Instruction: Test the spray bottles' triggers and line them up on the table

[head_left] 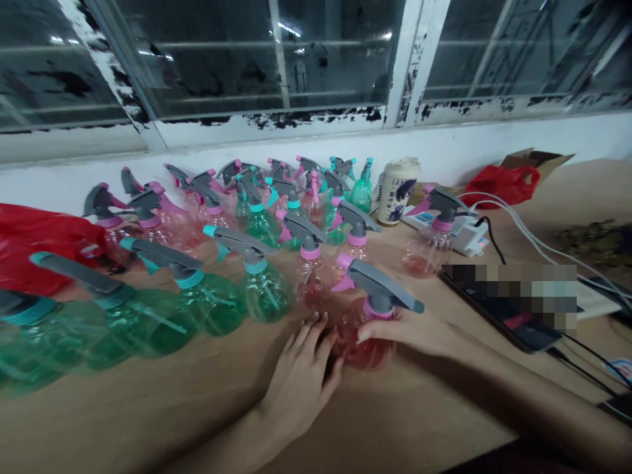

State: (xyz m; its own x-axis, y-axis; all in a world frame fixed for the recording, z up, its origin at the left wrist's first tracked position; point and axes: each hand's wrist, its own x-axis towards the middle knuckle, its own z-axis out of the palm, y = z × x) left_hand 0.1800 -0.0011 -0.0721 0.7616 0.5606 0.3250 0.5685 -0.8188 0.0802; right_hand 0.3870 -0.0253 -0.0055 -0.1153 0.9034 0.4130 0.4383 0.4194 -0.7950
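A pink spray bottle (368, 339) with a grey and pink trigger head stands upright on the table in front of me. My right hand (395, 326) grips it from the right side, thumb across its body just below the collar. My left hand (309, 365) lies palm down on the table at the bottle's left, fingers stretched out, its fingertips close to the base. Whether those fingers touch the bottle, I cannot tell. Just behind stands another pink spray bottle (313, 280). To the left a green spray bottle (269, 293) heads a row of green ones.
Several more pink and green spray bottles crowd the wall below the window. A red plastic bag (49, 243) lies at the left. On the right are a paper cup (395, 191), a lone pink spray bottle (427, 250), a phone (498, 309), cables and another red bag (503, 187).
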